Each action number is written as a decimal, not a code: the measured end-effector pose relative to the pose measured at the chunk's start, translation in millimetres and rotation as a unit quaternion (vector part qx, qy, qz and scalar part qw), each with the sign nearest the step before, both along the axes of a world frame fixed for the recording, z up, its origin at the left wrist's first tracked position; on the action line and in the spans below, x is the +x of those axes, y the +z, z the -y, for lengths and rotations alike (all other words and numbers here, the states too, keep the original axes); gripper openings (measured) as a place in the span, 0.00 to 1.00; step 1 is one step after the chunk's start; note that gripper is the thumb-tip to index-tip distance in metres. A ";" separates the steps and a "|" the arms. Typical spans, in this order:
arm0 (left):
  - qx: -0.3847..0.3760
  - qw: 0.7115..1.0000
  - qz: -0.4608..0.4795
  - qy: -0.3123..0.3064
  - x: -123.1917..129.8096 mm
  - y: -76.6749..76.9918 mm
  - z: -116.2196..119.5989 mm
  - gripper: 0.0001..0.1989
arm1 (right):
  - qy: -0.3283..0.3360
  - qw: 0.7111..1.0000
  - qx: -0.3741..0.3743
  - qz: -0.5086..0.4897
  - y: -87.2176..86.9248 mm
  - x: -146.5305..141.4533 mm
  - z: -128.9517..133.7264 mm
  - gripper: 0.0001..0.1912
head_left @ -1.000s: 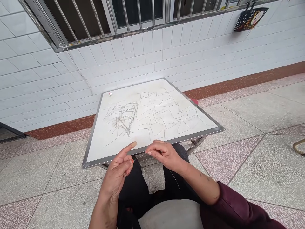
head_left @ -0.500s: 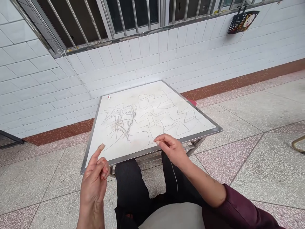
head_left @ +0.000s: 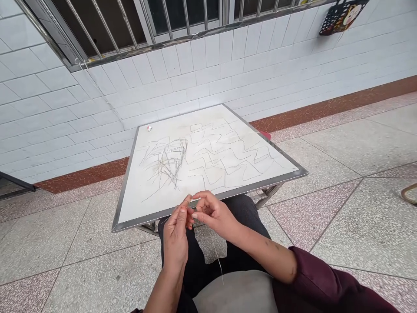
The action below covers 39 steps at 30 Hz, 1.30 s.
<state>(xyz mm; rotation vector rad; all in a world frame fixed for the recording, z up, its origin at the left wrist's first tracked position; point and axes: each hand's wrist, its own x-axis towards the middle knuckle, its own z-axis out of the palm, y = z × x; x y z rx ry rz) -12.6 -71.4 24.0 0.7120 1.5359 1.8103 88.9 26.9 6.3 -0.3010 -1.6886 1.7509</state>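
My left hand (head_left: 177, 230) and my right hand (head_left: 215, 215) meet at the fingertips over the table's near edge. The left thumb presses against the curled fingers, closed on the end of a thin pale strand (head_left: 217, 254). My right fingers curl round by the same end, almost touching the left ones; the exact hold is hidden. From the hands the strand hangs in a slight bend above my lap. Beyond them, on the white tabletop (head_left: 156, 204), lie a tangled heap of thin dark strands (head_left: 169, 161) at left and several wavy strands (head_left: 224, 154) at right.
A metal rim (head_left: 273, 179) edges the table, which stands against a white tiled wall (head_left: 182, 89). A small red and white item (head_left: 149, 128) lies at its far left corner. Above are window bars (head_left: 167, 19) and a hanging black basket (head_left: 342, 18). Part of something red (head_left: 265, 135) shows behind the table.
My left hand has moved right and its raised index finger has come down, joining the right hand. My right hand has shifted slightly left and lower, with the strand hanging beneath.
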 end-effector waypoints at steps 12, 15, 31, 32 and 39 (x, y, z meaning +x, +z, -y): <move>0.084 0.988 0.064 0.113 -2.2 13.4 2.1 0.17 | -0.026 0.996 0.042 0.080 -1.4 2.8 9.7 0.09; 0.084 0.985 0.089 0.125 -5.2 16.0 2.9 0.18 | -0.039 0.991 0.084 0.092 -5.6 2.1 9.6 0.05; 0.104 0.971 0.161 0.142 -12.8 17.5 3.8 0.17 | 0.121 0.983 -0.088 0.105 -27.4 -10.2 25.5 0.12; 0.105 0.970 0.162 0.145 -13.4 17.3 3.8 0.17 | 0.136 0.979 -0.111 0.102 -26.2 -10.0 26.2 0.13; 0.104 0.966 0.185 0.146 -13.1 19.7 3.4 0.16 | 0.026 0.992 -0.079 0.091 -27.8 -15.1 15.7 0.19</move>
